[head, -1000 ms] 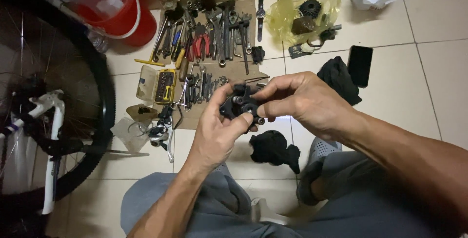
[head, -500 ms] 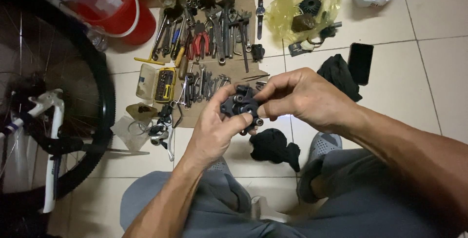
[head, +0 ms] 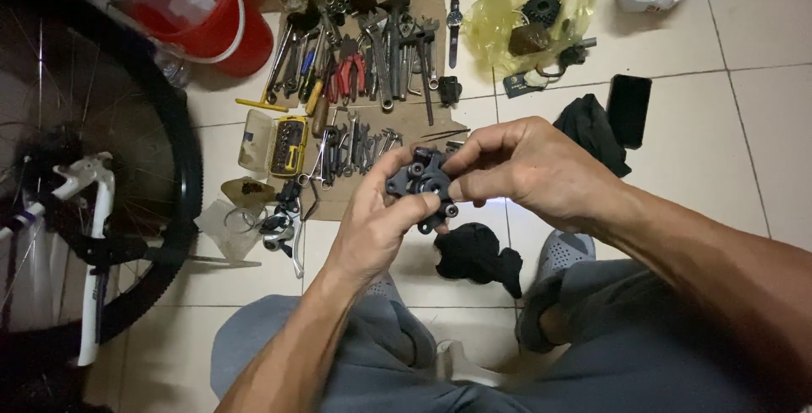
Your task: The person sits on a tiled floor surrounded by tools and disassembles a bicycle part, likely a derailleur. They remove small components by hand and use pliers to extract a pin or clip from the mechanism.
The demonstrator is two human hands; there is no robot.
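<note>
While held above the lap: black sprocket-like part, over the floor.
Left hand: fingers clamped on part from below.
Right hand: fingers pinching its upper edge.
Beyond: black cloth, hand tools, red bucket.

This looks like a home floor used as a small bicycle repair corner. The ground is pale square ceramic tiles. Many metal wrenches and red-handled pliers lie on a flat brown cardboard sheet, beside a yellow plastic box of screwdriver bits. A black bicycle wheel with thin spokes stands near a red plastic bucket.
</note>
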